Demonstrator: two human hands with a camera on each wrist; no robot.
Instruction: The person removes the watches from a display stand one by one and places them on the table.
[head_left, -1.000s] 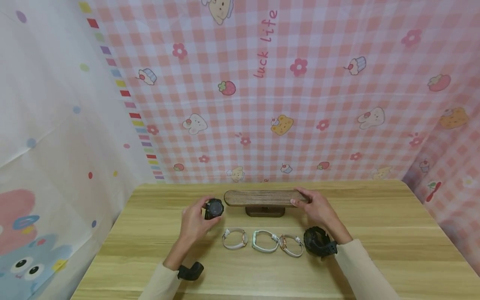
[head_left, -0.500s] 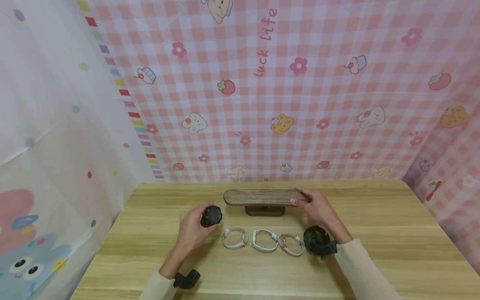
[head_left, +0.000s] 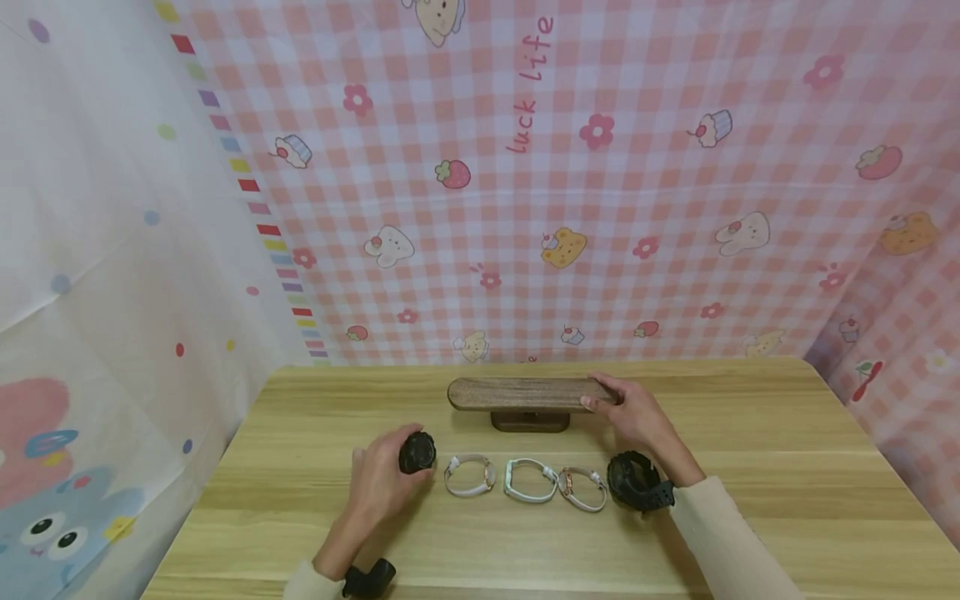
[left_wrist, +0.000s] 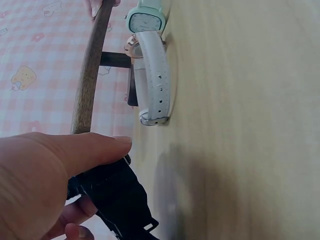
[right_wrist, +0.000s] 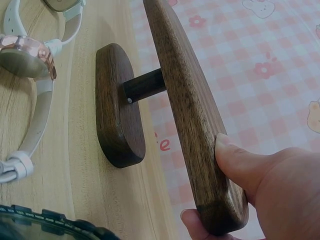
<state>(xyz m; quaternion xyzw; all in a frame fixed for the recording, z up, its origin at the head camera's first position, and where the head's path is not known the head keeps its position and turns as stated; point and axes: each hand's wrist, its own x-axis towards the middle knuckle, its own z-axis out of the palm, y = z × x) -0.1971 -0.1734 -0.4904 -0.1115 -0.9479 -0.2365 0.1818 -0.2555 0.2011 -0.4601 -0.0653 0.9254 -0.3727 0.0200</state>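
Head view: left hand (head_left: 378, 483) holds a black watch (head_left: 417, 452) low, left of the wooden stand (head_left: 525, 393).
Since a second ago the watch has come away from the stand's left end, down toward the surface (head_left: 750, 467), just beside the white watch (head_left: 468, 476). Left fingers curl round it; right hand (head_left: 637, 417) grips the stand's right end, unmoved.

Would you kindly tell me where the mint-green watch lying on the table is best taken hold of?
Pinch the mint-green watch from above by its strap loop, beside the case. It lies on its side with the band closed in a ring, so the upper arc is exposed; white watches flank it closely, so side approaches look crowded.
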